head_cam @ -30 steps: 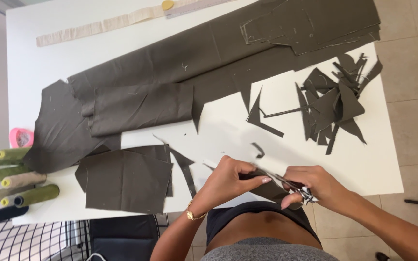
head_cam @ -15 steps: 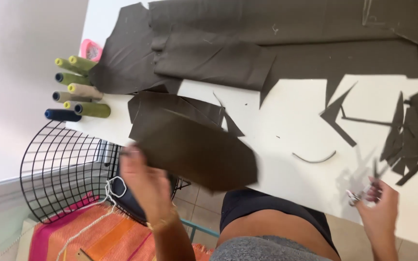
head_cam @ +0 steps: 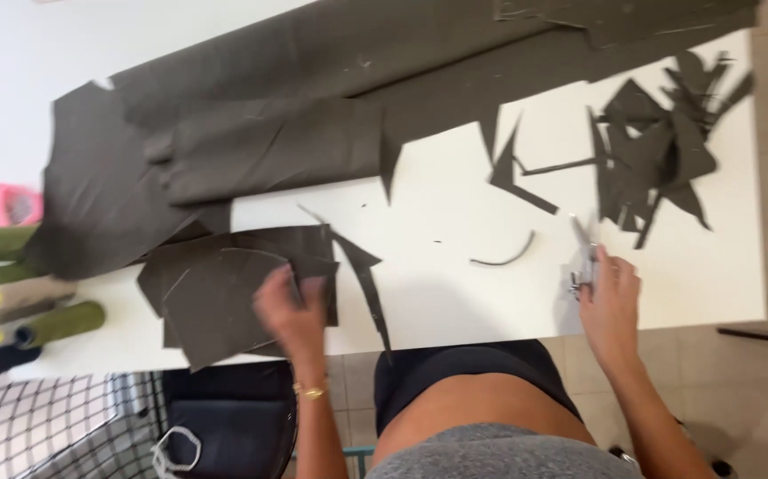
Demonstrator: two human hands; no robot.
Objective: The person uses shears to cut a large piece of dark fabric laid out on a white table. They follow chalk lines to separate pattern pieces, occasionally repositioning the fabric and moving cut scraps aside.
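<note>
My left hand rests fingers down on a stack of cut dark grey fabric pieces at the near left edge of the white table. My right hand lies on the table at the near right, fingers around the handles of a pair of metal scissors whose blades point away from me. A thin curved fabric strip lies between the hands. A long pointed offcut lies just right of the stack.
A large dark grey cloth covers the far half of the table. A heap of fabric scraps sits far right. Several thread cones and a pink object lie at the left edge. A wire basket stands below.
My left hand carried a cut fabric piece from over the basket onto the stack on the table. My right hand has come down to the table with the scissors. The view swung right.
</note>
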